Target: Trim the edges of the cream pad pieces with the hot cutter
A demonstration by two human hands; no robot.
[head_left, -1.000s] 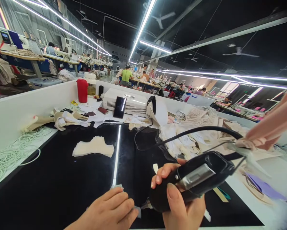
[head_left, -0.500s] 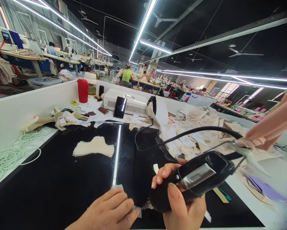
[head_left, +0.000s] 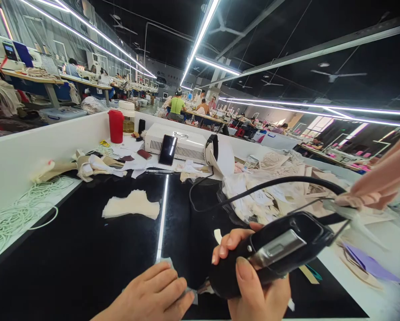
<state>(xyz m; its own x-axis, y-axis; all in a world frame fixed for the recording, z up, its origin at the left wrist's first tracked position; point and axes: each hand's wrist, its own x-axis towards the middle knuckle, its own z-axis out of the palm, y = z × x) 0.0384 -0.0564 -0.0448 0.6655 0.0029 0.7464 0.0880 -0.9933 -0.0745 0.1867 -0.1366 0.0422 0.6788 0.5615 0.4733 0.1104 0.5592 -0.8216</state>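
My left hand (head_left: pixel 156 287) lies at the lower middle of the black work surface (head_left: pixel 86 258), fingers together and bent, pressing down a small translucent grey piece (head_left: pixel 192 296) whose edges show past the fingers. Wrapped in my right hand (head_left: pixel 258 290) is a black corded tool that looks like electric scissors (head_left: pixel 233 276), tilted down to the left. Its pointed metal tip touches or nearly touches the right edge of the grey piece; I cannot tell which. Farther back lies a stack of cream fabric pieces (head_left: pixel 131 205). Most of the grey piece is hidden under my left hand.
Green cord (head_left: pixel 19 214) lies tangled at left. A phone (head_left: pixel 167 150) leans on a white box (head_left: pixel 186 138) beside a red cup (head_left: pixel 116 126). Bagged pieces (head_left: pixel 256 196) and fabric lie at right. The black cable (head_left: pixel 270 183) arcs over the surface toward hanging pink fabric (head_left: pixel 387 174).
My right hand and the black tool have shifted very slightly right. The pink fabric tied at the cable has swung a little right. My left hand has stayed in place.
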